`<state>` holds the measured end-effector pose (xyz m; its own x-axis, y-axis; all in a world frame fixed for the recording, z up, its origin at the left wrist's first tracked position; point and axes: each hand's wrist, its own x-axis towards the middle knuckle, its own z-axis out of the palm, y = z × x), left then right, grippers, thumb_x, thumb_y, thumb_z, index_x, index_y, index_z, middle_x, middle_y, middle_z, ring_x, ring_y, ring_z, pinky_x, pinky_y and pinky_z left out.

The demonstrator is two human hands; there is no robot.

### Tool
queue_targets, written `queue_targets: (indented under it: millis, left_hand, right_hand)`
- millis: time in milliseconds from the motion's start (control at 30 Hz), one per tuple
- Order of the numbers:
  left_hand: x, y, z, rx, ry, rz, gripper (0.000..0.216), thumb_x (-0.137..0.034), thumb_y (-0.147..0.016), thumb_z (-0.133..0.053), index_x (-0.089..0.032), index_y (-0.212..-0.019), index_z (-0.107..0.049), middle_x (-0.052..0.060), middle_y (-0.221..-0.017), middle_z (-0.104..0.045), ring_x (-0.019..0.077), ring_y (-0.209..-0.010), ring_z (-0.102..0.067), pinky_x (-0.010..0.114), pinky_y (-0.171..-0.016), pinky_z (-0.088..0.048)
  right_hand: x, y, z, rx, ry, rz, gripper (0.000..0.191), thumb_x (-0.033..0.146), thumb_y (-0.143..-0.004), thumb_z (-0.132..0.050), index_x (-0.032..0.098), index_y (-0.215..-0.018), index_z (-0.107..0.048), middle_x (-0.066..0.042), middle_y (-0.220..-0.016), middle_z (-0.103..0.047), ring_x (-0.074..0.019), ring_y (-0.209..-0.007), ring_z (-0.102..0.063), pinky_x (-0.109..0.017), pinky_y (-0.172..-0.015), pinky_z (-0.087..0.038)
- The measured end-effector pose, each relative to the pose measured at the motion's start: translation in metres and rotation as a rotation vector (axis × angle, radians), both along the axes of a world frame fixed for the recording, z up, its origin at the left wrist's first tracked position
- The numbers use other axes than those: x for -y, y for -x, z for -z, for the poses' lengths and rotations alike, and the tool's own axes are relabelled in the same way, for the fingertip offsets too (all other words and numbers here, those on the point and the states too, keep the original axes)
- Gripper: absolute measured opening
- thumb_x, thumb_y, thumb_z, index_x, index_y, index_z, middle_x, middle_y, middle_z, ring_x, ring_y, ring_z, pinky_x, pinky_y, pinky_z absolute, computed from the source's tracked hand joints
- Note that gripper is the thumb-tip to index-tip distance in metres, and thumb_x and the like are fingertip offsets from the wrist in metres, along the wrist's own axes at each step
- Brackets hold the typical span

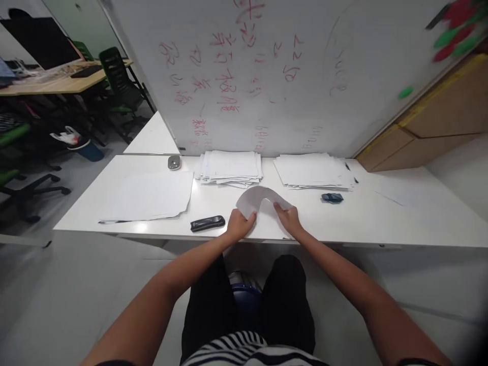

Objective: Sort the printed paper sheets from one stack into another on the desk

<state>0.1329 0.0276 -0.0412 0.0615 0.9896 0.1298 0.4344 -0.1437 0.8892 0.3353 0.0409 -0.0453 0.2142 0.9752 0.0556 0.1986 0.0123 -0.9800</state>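
Note:
A white sheet of paper (259, 194) is bent into an arch between my two hands, just above the front part of the white table. My left hand (240, 224) grips its left end, thumb on the near side. The right end is pinched in my right hand (288, 219). Whether it is one sheet or a few together, I cannot tell. A black stapler (208, 223) lies on the table just left of my left hand. Behind the bent paper rests a stack of papers (231, 166), with a second stack (314, 171) to its right.
More paper (148, 195) lies at the table's left, near a small grey round-cornered object (174, 162). A small dark teal object (332, 198) sits at right. Along the back stands a whiteboard (244, 76) with red writing; cardboard boxes (438, 112) are at the right.

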Motion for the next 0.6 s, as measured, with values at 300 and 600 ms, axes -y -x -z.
queue_targets:
  millis: [300,600]
  left_hand:
    - [-0.005,0.009,-0.004,-0.132,-0.14,-0.155,0.033,-0.039,-0.092,-0.039,-0.018,-0.096,-0.064,0.01,-0.097,-0.066,0.0245,-0.097,-0.059,0.036,-0.086,-0.044]
    - [-0.009,0.008,-0.001,-0.179,-0.107,-0.217,0.025,-0.037,-0.089,-0.045,-0.019,-0.091,-0.062,0.009,-0.093,-0.066,0.0235,-0.092,-0.061,0.034,-0.08,-0.046]
  right_hand:
    - [0.01,0.013,-0.004,0.53,-0.141,0.141,0.046,0.047,-0.086,-0.046,0.011,-0.104,-0.069,-0.018,-0.105,-0.071,-0.0316,-0.104,-0.064,-0.041,-0.09,-0.048]
    - [0.012,0.013,0.003,0.696,-0.248,0.064,0.041,0.043,-0.09,-0.042,0.016,-0.11,-0.065,-0.014,-0.109,-0.07,-0.0282,-0.107,-0.062,-0.036,-0.089,-0.047]
